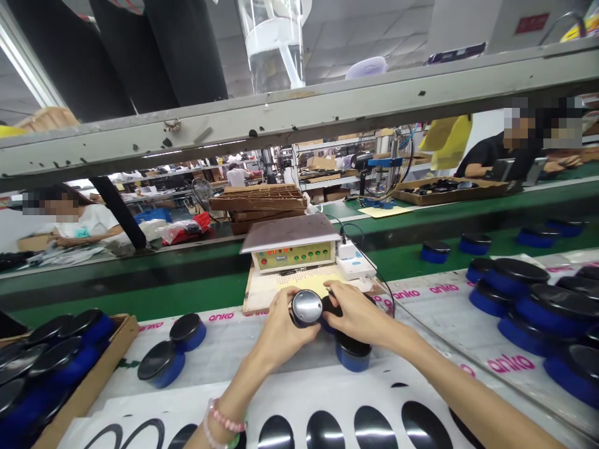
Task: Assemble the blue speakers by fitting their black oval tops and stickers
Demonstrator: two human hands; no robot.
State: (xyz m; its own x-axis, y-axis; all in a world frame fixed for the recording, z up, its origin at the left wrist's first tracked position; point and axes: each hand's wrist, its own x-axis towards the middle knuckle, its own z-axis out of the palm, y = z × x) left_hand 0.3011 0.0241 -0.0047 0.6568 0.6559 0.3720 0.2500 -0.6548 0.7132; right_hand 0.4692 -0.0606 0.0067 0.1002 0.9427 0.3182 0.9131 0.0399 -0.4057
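Bench covering [229, 346]: "anko", printed repeatedly in pink.
Red sign [532, 24], upper right: lettering too blurred to read.

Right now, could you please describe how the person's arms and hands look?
The left hand and right hand are ungloved, with no sleeves showing. Beaded bracelets, pink and whitish with some green, circle the left forearm; the right shows none.

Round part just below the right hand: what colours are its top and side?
Round part: black top, blue side; best in the head view.
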